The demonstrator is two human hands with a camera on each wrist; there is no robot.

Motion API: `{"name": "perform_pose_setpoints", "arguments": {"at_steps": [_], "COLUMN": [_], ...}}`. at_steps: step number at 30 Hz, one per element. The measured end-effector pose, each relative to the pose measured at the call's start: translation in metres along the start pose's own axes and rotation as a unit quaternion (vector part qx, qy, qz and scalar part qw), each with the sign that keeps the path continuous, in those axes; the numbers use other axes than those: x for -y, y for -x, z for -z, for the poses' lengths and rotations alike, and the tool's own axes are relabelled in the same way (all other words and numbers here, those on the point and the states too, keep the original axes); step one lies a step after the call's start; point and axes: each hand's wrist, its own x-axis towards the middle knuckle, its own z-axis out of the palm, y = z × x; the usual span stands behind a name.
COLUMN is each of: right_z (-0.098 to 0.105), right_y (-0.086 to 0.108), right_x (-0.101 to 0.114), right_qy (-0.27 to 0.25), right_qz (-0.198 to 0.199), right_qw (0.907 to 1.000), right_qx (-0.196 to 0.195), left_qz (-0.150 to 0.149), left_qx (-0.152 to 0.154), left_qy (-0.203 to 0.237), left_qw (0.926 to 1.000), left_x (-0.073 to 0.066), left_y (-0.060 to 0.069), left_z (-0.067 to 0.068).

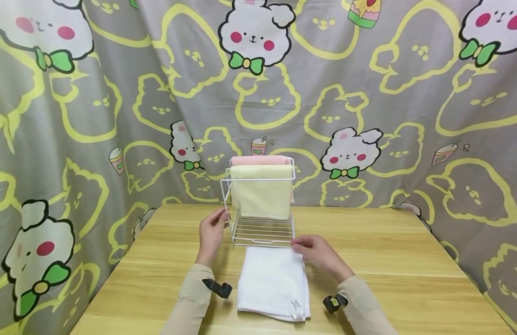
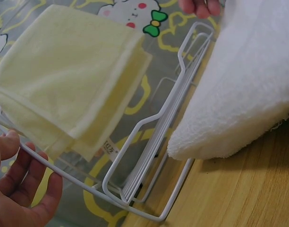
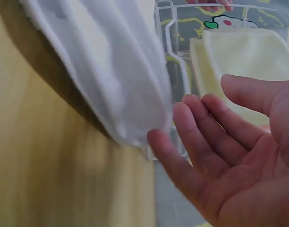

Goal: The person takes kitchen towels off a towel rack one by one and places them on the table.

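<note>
a white wire rack point(image 1: 258, 179) is standing on a wooden table point(image 1: 388, 260), with the left hand point(image 1: 212, 235) reaching in at its eight o'clock and the right hand point(image 1: 318, 255) at its four o'clock. the left hand is pinching the rack's side wire, its thumb and curled fingers closing round it. the right hand is keeping its fingers loosely apart, thumb standing clear, and its fingertips are coming right up to the rack's lower corner; i cannot tell whether they are touching it.

a yellow towel point(image 1: 262, 193) is hanging folded over the upper part of the rack, and a pink towel point(image 1: 260, 160) is hanging just behind it, at its twelve o'clock. a white towel point(image 1: 271, 281) is lying folded on the table at the rack's six o'clock, between the two forearms, a small label point(image 1: 296, 308) showing near its five o'clock corner.

black wrist cameras point(image 1: 222, 290) are sitting on both beige sleeves point(image 1: 191, 298). at twelve o'clock, a grey curtain point(image 1: 317, 111) is hanging beyond the table, showing rabbits with green bows.
</note>
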Motion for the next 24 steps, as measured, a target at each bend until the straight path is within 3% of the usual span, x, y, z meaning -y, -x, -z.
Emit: {"name": "perform_pose_setpoints", "arguments": {"at_steps": [11,18,24], "right_z": [0.022,0.047,0.065], "right_y": [0.005,0.003,0.000], "right_x": [0.027,0.044,0.066], "right_qy": [0.039,0.030,0.048], "right_qz": [0.050,0.063,0.097], "right_qw": [0.9971,0.9950,0.9890], "right_qx": [-0.042,-0.072,-0.100], "left_qz": [0.023,0.015,0.012], "left_qx": [0.008,0.000,-0.002], "left_qy": [-0.002,0.000,0.001], "left_qw": [0.9997,0.9999,0.9999], "left_x": [-0.007,-0.002,-0.001], "left_y": [0.002,0.001,0.001], "left_z": [0.001,0.001,0.000]}}
